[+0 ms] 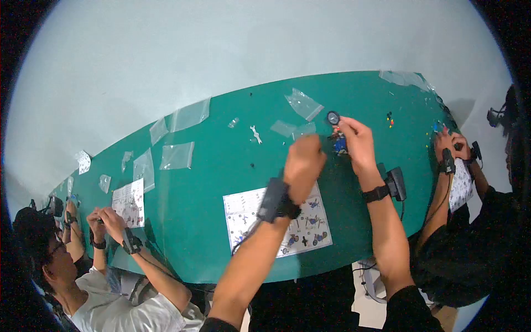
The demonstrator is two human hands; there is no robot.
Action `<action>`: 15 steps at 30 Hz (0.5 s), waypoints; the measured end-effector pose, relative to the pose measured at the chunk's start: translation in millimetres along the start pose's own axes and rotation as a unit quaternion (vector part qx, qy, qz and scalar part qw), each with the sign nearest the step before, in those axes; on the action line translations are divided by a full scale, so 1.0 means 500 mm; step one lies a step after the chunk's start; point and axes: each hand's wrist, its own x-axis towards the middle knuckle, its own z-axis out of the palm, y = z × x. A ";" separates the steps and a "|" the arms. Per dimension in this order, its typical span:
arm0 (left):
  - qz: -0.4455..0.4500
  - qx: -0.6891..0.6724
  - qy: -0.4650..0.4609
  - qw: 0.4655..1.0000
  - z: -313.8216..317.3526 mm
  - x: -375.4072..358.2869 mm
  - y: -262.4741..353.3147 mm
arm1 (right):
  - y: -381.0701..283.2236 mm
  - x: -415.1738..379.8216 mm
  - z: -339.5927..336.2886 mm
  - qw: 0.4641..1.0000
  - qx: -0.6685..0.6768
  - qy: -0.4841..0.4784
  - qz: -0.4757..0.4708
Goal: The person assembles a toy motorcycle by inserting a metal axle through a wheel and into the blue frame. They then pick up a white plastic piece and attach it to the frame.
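My right hand (358, 141) is closed, its fingertips around a small partly built toy motorcycle (340, 145) with blue and orange parts. A black wheel (333, 118) stands out at the model's far end, by my thumb and forefinger. Just to the left, my left hand (304, 166) is curled closed and slightly blurred, above the top edge of the printed instruction sheet (243, 205). Whatever its fingers hold, if anything, is hidden. The sheet lies flat on the green table (199, 238) and pictures blue motorcycle assembly steps.
Clear plastic bags (304, 104) lie around the table, several to the left. A white wrench-shaped piece (255, 134) rests near the middle, and small yellow and red pieces (390, 119) lie to the right. People work at both sides; one hand (445, 145) is at the far right.
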 end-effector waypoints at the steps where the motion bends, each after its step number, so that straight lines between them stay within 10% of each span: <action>1: -0.047 -0.076 -0.012 0.996 -0.016 -0.005 -0.010 | -0.014 -0.014 0.013 1.000 -0.003 -0.013 0.006; 7: -0.242 -0.422 0.050 0.872 -0.109 -0.039 -0.044 | -0.061 -0.073 0.079 0.995 0.072 -0.048 0.049; 15: -0.180 -0.544 0.142 0.807 -0.117 -0.056 -0.029 | -0.077 -0.140 0.144 0.995 0.039 -0.080 -0.037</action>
